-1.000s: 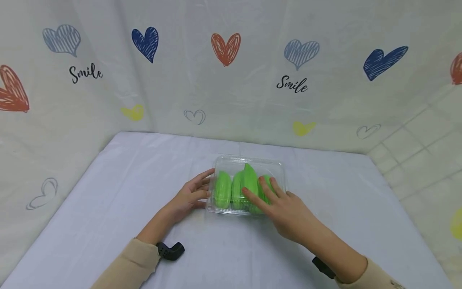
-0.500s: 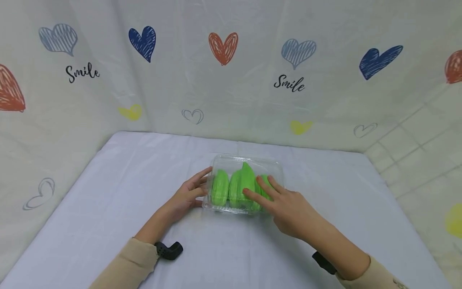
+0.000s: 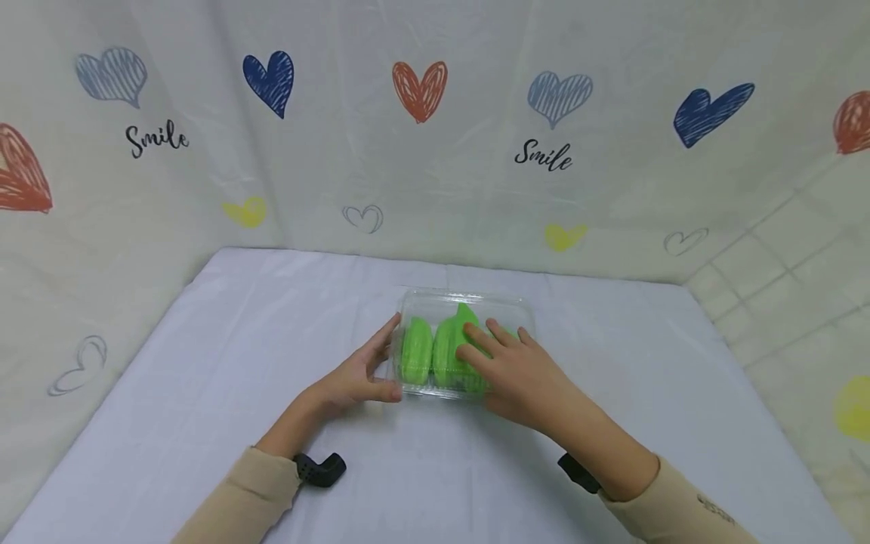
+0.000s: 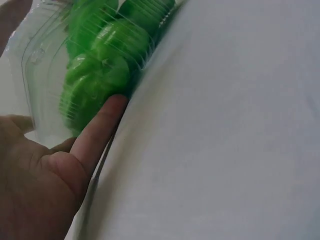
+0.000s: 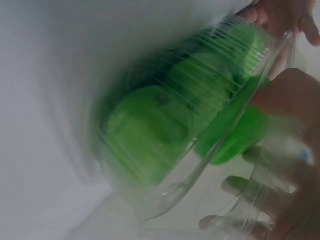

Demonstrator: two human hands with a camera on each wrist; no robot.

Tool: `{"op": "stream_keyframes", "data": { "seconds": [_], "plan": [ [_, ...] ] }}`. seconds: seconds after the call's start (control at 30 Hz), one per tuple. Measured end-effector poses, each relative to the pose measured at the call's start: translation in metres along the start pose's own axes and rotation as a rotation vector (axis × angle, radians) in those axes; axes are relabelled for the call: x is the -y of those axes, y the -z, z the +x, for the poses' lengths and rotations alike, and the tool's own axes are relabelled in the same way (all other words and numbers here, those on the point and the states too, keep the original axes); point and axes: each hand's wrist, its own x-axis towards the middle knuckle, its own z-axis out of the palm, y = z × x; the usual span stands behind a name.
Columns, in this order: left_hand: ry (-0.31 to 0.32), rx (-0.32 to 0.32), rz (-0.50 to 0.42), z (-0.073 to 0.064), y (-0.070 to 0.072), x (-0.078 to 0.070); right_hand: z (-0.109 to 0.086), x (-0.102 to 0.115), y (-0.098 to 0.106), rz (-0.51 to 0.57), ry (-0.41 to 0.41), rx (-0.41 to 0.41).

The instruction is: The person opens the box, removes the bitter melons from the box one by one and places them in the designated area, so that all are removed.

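Observation:
A clear plastic box (image 3: 503, 302) sits on the white table and holds several long, light-green ridged fruits (image 3: 417, 351). Beside its left wall is my left hand (image 3: 353, 381), fingers and thumb fairly straight. The left wrist view shows that hand's thumb (image 4: 95, 137) against the box near the lobed end of a fruit (image 4: 95, 82). My right hand (image 3: 519, 378) is over the box's right half, fingers bent over the raised, pointed fruit (image 3: 465, 310). From the right wrist, the thumb presses that green fruit (image 5: 230, 135) and the fingers (image 5: 260, 192) lie on its other side.
A white cloth covers the table (image 3: 258, 325), whose far edge meets a pale backdrop (image 3: 476, 181) printed with hearts and words. A black wrist camera (image 3: 321, 470) sits at the left cuff, another (image 3: 579, 474) at the right.
My right hand has moved slightly left, its fingers bending from a flat spread to around the pointed fruit. My left thumb has shifted to the box's near left corner.

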Motion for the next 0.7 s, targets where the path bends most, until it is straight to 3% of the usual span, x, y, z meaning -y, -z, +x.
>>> {"op": "stream_keyframes", "data": {
  "seconds": [0.07,0.33,0.7],
  "plan": [
    [0.006,-0.012,0.031,0.001,-0.003,0.0,0.003,0.001,-0.001,-0.014,-0.003,0.009],
    [0.068,-0.165,0.294,0.003,-0.016,-0.004,0.008,0.002,-0.001,-0.028,0.014,0.029],
    [0.032,-0.194,0.321,0.005,-0.017,-0.003,0.017,0.009,-0.005,-0.087,0.011,0.014]
  ]
}}
